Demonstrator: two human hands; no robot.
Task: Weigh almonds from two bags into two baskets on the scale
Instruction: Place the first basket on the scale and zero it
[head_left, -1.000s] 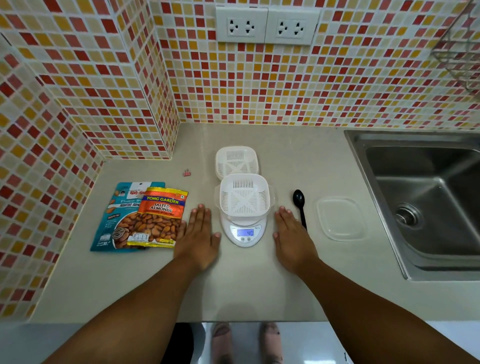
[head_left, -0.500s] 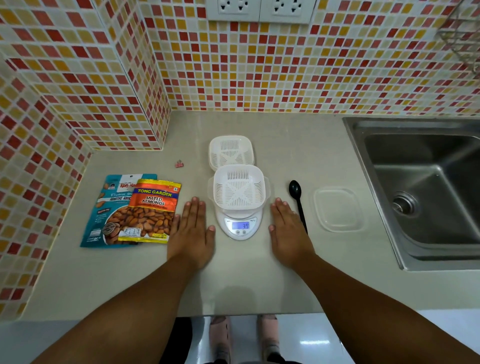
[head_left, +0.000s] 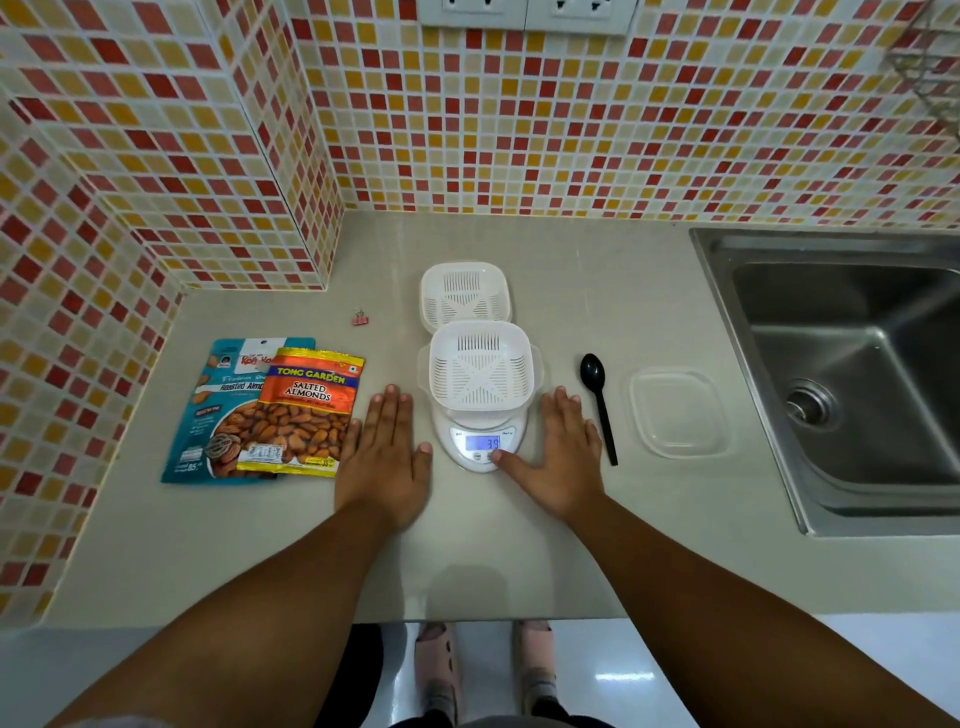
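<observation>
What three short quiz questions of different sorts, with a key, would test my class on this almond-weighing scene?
1. True or false: the basket on the scale holds almonds.
2. Which lies just right of the right hand? A) clip B) spoon C) orange bag
3. Fill in: the orange bag lies partly on the ___ bag.

Key:
1. False: it looks empty.
2. B: the spoon. The clip and both bags lie on the left hand's side.
3. Blue.
</observation>
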